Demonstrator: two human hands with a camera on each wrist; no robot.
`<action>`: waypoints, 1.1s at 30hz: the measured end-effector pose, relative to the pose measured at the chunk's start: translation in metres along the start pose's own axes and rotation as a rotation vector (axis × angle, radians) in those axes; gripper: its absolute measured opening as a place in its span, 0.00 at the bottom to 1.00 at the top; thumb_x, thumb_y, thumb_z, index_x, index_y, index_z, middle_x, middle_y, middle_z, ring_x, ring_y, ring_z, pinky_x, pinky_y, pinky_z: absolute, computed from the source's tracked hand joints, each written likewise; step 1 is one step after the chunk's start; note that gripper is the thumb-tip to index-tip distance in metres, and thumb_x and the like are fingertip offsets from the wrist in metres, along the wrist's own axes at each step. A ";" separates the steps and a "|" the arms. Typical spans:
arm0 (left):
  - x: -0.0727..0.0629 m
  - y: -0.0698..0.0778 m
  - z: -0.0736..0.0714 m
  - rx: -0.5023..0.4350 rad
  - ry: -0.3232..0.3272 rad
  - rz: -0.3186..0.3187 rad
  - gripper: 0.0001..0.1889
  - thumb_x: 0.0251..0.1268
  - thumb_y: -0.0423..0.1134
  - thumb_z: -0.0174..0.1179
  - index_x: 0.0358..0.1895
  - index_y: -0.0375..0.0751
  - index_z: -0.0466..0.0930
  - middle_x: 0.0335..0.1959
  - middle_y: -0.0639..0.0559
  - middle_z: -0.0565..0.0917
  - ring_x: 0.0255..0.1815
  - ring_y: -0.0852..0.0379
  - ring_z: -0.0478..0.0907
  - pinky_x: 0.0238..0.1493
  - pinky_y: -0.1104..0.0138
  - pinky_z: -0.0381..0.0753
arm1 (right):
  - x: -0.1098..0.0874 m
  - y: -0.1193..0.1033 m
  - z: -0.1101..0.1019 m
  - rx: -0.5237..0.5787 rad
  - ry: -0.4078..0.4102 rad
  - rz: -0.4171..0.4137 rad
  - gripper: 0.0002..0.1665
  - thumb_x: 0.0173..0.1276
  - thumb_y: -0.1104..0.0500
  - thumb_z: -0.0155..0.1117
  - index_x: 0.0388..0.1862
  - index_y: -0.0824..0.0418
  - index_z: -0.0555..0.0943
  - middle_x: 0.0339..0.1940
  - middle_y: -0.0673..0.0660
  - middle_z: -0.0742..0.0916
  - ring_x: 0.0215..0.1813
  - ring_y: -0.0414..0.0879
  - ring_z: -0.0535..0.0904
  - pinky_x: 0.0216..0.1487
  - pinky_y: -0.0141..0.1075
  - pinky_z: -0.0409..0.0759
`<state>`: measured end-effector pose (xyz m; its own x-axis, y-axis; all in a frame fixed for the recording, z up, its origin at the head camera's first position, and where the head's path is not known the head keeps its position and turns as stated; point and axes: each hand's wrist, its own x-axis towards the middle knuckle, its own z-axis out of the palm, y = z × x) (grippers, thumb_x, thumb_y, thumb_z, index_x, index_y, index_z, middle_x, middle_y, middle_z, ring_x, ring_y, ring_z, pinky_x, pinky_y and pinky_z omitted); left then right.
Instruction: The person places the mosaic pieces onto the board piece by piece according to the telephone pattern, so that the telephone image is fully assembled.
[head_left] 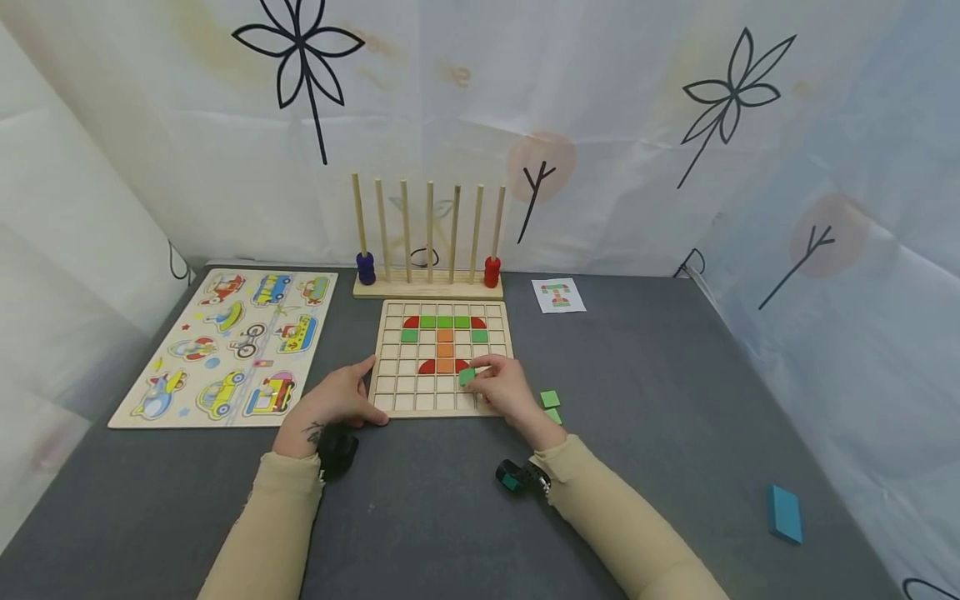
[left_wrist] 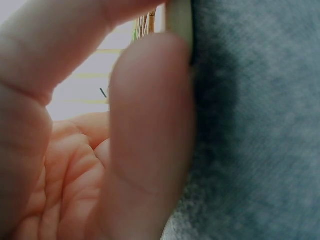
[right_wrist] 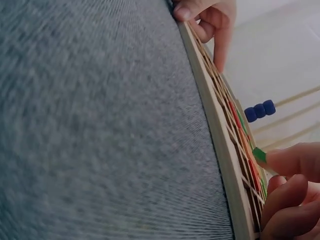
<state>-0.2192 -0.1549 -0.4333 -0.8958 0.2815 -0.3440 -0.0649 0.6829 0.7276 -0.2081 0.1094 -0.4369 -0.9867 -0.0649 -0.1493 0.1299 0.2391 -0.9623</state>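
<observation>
A wooden grid board (head_left: pixel 406 401) lies on the dark table, with red, green and orange tiles forming a pattern in its upper and middle cells. My left hand (head_left: pixel 335 397) holds its near left corner, thumb at the front edge and index finger at the left side. Between thumb and fingertips my right hand (head_left: pixel 512 390) pinches a green square tile (head_left: pixel 467 377), just over the board below a red quarter-round piece. In the right wrist view the green tile (right_wrist: pixel 259 154) looks tilted above the grid. My thumb (left_wrist: pixel 150 120) fills much of the left wrist view.
Two loose green tiles (head_left: pixel 551 400) lie right of the board. Behind it stands a peg rack (head_left: pixel 427 288) with blue and red beads. A vehicle puzzle (head_left: pixel 180 392) is at left, a pattern card (head_left: pixel 542 298) at back right, a blue block (head_left: pixel 784 514) at far right.
</observation>
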 end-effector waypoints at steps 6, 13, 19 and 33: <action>0.001 -0.001 -0.001 0.004 0.002 0.000 0.58 0.39 0.37 0.74 0.73 0.37 0.44 0.18 0.48 0.74 0.15 0.57 0.72 0.21 0.65 0.72 | 0.002 0.000 0.002 -0.045 0.004 0.012 0.19 0.50 0.73 0.65 0.44 0.69 0.80 0.17 0.50 0.76 0.12 0.37 0.61 0.15 0.30 0.60; 0.000 -0.001 0.000 0.004 0.005 0.003 0.58 0.39 0.37 0.74 0.73 0.37 0.44 0.19 0.48 0.74 0.15 0.56 0.72 0.22 0.65 0.72 | 0.004 0.001 0.003 -0.090 -0.008 0.021 0.18 0.49 0.73 0.66 0.42 0.69 0.80 0.16 0.50 0.75 0.12 0.37 0.62 0.16 0.30 0.62; 0.000 -0.002 0.000 0.002 0.009 -0.003 0.58 0.38 0.37 0.74 0.73 0.38 0.44 0.19 0.48 0.74 0.15 0.57 0.72 0.22 0.65 0.72 | 0.006 0.001 0.003 -0.151 -0.017 0.016 0.19 0.48 0.72 0.67 0.42 0.68 0.80 0.17 0.51 0.75 0.15 0.38 0.66 0.18 0.30 0.64; -0.001 0.001 0.000 0.013 0.014 0.031 0.57 0.38 0.37 0.74 0.72 0.33 0.45 0.18 0.49 0.73 0.14 0.58 0.71 0.21 0.65 0.72 | -0.005 -0.008 -0.044 -0.158 0.019 -0.007 0.25 0.53 0.67 0.66 0.53 0.67 0.78 0.24 0.53 0.79 0.21 0.41 0.67 0.23 0.32 0.65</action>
<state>-0.2179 -0.1545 -0.4322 -0.9034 0.2934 -0.3126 -0.0310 0.6825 0.7303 -0.2085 0.1506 -0.4188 -0.9895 -0.0488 -0.1364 0.1070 0.3883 -0.9153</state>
